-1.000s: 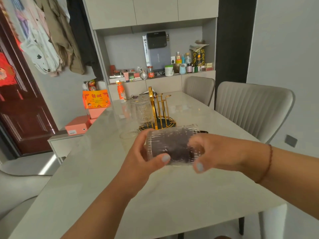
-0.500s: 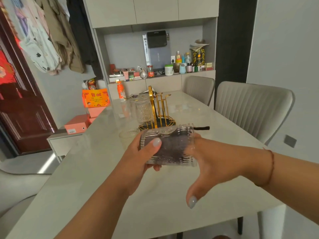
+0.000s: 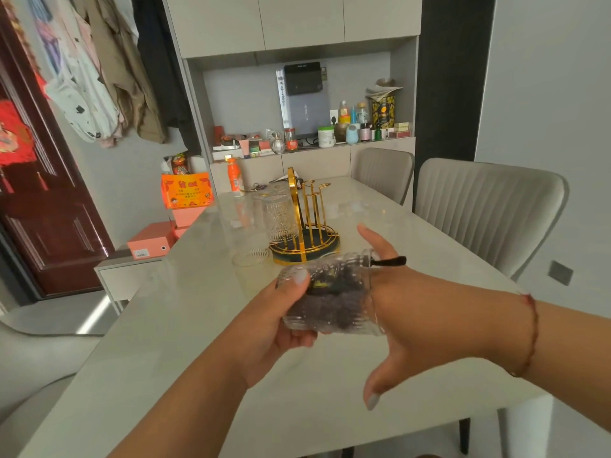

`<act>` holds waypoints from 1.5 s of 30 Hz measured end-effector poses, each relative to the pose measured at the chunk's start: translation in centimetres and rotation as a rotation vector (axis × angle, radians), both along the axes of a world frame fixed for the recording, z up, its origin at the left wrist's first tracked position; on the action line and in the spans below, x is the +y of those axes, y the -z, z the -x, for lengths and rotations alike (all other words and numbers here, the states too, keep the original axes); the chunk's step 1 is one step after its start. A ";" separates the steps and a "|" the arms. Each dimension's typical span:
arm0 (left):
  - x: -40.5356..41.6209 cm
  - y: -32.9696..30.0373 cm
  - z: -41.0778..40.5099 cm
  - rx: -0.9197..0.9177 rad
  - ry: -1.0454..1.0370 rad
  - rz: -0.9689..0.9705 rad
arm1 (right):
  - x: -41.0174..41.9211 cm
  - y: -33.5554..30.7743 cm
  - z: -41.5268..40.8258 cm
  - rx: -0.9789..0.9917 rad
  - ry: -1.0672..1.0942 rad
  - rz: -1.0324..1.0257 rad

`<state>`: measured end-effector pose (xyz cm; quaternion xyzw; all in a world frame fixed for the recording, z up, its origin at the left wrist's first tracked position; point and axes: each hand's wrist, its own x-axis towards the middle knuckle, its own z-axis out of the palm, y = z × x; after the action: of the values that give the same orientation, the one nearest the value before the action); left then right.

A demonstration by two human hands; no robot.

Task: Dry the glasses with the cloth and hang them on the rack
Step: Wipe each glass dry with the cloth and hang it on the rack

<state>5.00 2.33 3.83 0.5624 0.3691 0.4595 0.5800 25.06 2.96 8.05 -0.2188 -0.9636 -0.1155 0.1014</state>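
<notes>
Glass [image 3: 330, 295] lying sideways above the bench [image 3: 185, 325], left hand [image 3: 277, 322] gripping its base at 9 o'clock; right hand [image 3: 416, 312] fingers inside with the dark cloth [image 3: 334, 309], thumb spread.

Ribbed clear glass [image 3: 330, 295] on its side, dark cloth [image 3: 334, 297] stuffed inside; gold rack [image 3: 305, 226] behind.

Bare table top [image 3: 185, 325] is seen before and left of the hands. The way ahead to the gold rack [image 3: 305, 223] is partly barred by an upright glass [image 3: 253, 264] just left of its base and a hung glass [image 3: 281, 214] on its left side; its right pegs [image 3: 319, 193] stand unoccupied.
</notes>
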 end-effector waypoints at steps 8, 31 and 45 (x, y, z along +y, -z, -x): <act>-0.1 0.1 0.1 0.086 -0.123 -0.522 | -0.2 -0.7 -0.6 0.409 -0.156 1.071; 0.0 1.4 -0.7 1.293 -0.538 -0.842 | -0.7 -0.9 -1.5 0.614 0.183 1.101; -1.2 0.8 -2.1 0.996 -0.712 -0.696 | 0.6 -0.6 0.8 0.933 0.331 0.701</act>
<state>7.13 1.15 3.07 0.7038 0.5840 0.4004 -0.0572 24.28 3.52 8.66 -0.4136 -0.7512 0.3028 0.4159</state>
